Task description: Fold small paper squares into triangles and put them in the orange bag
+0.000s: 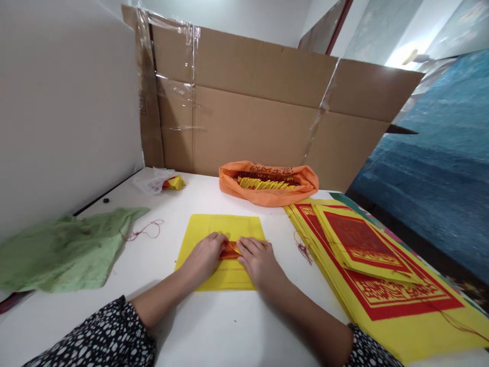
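Note:
A yellow paper sheet (225, 223) lies flat on the white table in front of me. On its middle is a narrow folded strip of red and yellow paper (229, 250). My left hand (206, 255) grips the strip's left end, fingers closed on it. At the other end, my right hand (259, 260) closes over the paper, its fingers curled and pressed together. The fingers hide both ends of the strip.
An orange plastic bag (263, 198) of folded yellow papers stands behind the sheet. Stacked red-printed yellow papers (367, 300) lie at right, beside red thread (303, 252). A green cloth (69, 250) is at left. A cardboard wall (252, 122) closes off the back.

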Demonstrator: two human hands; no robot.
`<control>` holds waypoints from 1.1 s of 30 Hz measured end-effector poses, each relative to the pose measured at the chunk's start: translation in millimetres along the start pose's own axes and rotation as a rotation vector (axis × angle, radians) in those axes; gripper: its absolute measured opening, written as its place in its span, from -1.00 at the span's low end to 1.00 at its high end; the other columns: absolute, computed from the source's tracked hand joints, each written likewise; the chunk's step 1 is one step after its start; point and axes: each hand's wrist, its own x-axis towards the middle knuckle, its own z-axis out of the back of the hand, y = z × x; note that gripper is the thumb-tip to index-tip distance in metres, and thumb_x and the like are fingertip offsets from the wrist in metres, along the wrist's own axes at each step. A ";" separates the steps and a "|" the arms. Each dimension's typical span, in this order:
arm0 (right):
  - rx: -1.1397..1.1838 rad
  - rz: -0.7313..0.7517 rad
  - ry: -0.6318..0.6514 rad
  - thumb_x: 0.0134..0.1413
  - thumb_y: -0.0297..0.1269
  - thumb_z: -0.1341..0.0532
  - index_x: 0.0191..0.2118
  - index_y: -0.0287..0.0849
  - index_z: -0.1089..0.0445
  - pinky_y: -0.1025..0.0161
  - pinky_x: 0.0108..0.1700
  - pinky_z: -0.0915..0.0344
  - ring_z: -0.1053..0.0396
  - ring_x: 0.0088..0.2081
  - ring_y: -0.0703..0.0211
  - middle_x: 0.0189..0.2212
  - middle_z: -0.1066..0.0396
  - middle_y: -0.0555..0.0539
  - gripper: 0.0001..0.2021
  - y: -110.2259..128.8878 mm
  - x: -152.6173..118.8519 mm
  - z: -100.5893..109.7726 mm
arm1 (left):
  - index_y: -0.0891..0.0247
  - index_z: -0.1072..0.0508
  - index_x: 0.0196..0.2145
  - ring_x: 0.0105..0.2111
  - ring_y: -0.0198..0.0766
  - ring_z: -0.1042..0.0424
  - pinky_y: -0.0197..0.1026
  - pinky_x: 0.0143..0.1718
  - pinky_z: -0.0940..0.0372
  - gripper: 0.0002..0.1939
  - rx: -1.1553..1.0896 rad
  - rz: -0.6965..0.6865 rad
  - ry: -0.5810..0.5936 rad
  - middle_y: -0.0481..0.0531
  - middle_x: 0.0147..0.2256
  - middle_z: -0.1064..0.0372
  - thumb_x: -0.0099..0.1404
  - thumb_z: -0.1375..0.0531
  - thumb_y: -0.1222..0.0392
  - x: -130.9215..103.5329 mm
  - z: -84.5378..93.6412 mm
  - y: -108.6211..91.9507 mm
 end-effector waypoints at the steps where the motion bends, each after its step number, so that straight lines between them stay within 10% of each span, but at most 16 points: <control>1: 0.001 -0.007 0.001 0.32 -0.28 -0.05 0.18 -0.13 -0.27 -0.02 0.08 -0.06 -0.22 0.14 -0.03 0.16 -0.31 -0.16 -0.64 0.3 -0.1 -0.4 | 0.29 -0.41 -0.18 -0.34 -0.13 -0.42 -0.15 -0.32 -0.27 -0.74 0.003 0.001 0.000 0.13 -0.29 -0.38 0.40 0.07 0.27 0.0 0.0 -0.2; 21: -0.033 -0.097 0.017 0.33 -0.18 -0.02 0.19 -0.05 -0.27 -0.06 0.07 -0.12 -0.18 0.18 -0.08 0.21 -0.24 -0.15 -0.62 8.5 -1.8 -5.1 | 0.29 -0.45 -0.17 -0.34 -0.17 -0.33 -0.14 -0.30 -0.24 -0.72 0.105 -0.021 0.013 0.10 -0.30 -0.27 0.40 0.06 0.30 -1.2 -0.8 -1.2; 33: 0.129 0.066 0.282 0.12 0.25 -0.07 0.36 0.20 0.17 -0.53 0.17 0.31 0.46 0.34 -0.50 0.40 0.36 -0.06 -0.24 13.6 -18.6 21.9 | -0.04 -0.36 0.14 -0.15 -0.07 -0.18 -0.06 -0.05 -0.15 -0.55 -0.005 -0.320 0.328 0.08 -0.18 -0.18 0.30 -0.20 0.01 12.6 39.2 40.3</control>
